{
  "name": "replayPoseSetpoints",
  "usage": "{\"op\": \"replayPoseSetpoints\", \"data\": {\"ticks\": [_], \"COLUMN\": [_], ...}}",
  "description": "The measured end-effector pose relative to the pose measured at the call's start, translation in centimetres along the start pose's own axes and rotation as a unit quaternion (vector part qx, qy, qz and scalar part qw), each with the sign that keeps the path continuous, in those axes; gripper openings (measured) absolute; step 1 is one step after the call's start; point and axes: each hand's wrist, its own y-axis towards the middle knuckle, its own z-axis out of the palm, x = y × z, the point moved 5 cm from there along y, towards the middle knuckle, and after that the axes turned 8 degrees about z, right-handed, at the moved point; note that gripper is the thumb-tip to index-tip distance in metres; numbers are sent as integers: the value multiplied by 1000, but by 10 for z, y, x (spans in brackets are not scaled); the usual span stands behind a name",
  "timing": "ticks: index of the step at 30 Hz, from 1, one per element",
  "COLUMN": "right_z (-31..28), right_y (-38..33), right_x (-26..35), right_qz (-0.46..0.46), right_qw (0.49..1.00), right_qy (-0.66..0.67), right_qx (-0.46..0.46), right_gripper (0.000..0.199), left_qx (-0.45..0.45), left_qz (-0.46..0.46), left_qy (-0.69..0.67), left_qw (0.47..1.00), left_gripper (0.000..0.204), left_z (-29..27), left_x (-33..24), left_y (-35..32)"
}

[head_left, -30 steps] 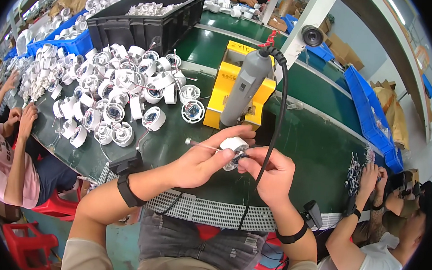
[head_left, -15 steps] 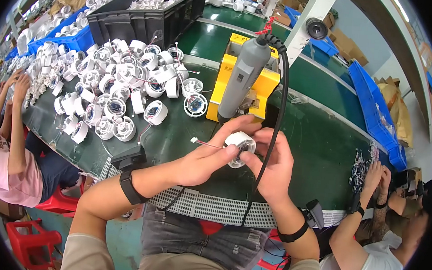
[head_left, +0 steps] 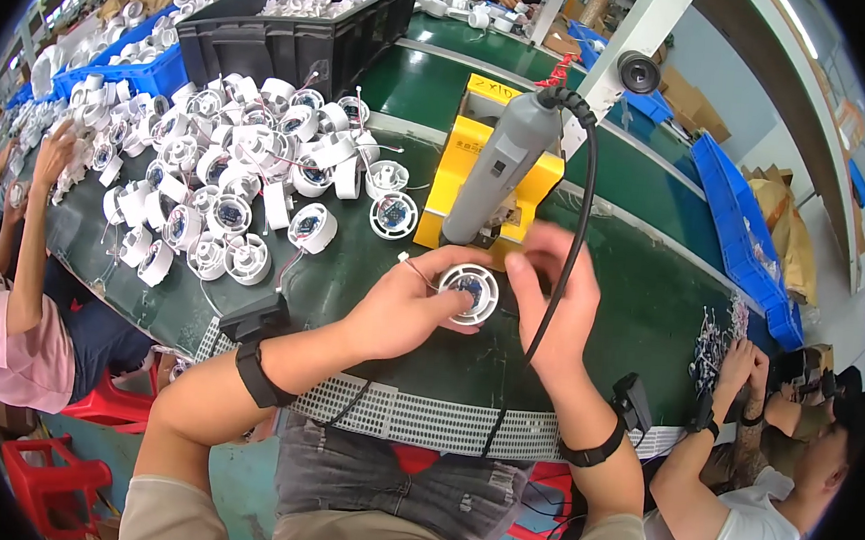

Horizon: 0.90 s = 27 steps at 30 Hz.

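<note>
My left hand (head_left: 400, 303) is closed on a round white plastic housing (head_left: 485, 304), its thumb pressed on the blue circuit board inside. A thin wire with a small white connector (head_left: 403, 257) sticks out above that hand. My right hand (head_left: 562, 304) is apart from the housing, to its right, fingers bent and spread from the thumb; nothing shows in it. Just beyond both hands a grey corded electric screwdriver (head_left: 500, 164) leans against a yellow machine (head_left: 536, 192). Its black cable (head_left: 586, 200) hangs down in front of my right hand.
A heap of similar white housings (head_left: 250, 147) with wires lies on the green table to the left. Behind it stand a black crate (head_left: 298, 45) and a blue bin (head_left: 140, 74). A long blue tray (head_left: 746, 232) is at right. People work on both sides.
My right hand has let go of the white housing and moved away toward the upper right. My left hand keeps the housing, now turned with its open face up.
</note>
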Motion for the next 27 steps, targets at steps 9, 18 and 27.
{"op": "replayPoseSetpoints", "data": {"ticks": [9, 18, 27], "right_z": [58, 32, 34], "right_y": [47, 80, 81], "right_x": [10, 23, 28], "right_qz": [27, -58, -55], "right_qw": [993, 957, 965], "right_qy": [109, 243, 218], "right_qx": [48, -148, -137], "right_gripper": [61, 47, 42], "left_qx": [-28, -40, -54], "left_qz": [-55, -172, -180], "left_qy": [-56, 34, 75], "left_qw": [997, 984, 979], "left_gripper": [28, 35, 36], "left_z": [-7, -16, -19], "left_x": [12, 27, 26], "left_y": [4, 1, 4]}}
